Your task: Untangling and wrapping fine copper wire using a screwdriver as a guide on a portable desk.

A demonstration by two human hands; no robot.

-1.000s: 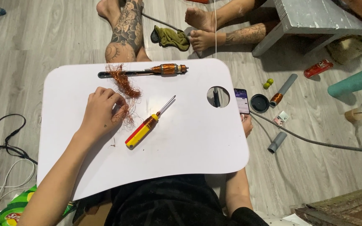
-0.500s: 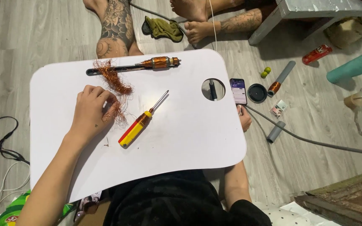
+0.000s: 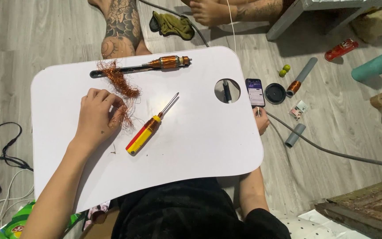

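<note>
Copper wire (image 3: 119, 86) sits pinched under my left hand (image 3: 97, 116), so I pull slowly while my right hand (image 3: 261, 120), grip unclear, steadies the tray (image 3: 200, 146).

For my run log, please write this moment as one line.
left hand: on copper wire tangle | right hand: at tray edge, mostly hidden | screwdriver: lying free

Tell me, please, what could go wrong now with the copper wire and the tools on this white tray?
The loose copper wire under the left hand is thin and tangled; it may snag or prick the fingers. The screwdriver lies free with its tip near the tray's hole and could roll. The white tray seems to rest on the lap, so a tilt might slide the wound rotor off.
</note>
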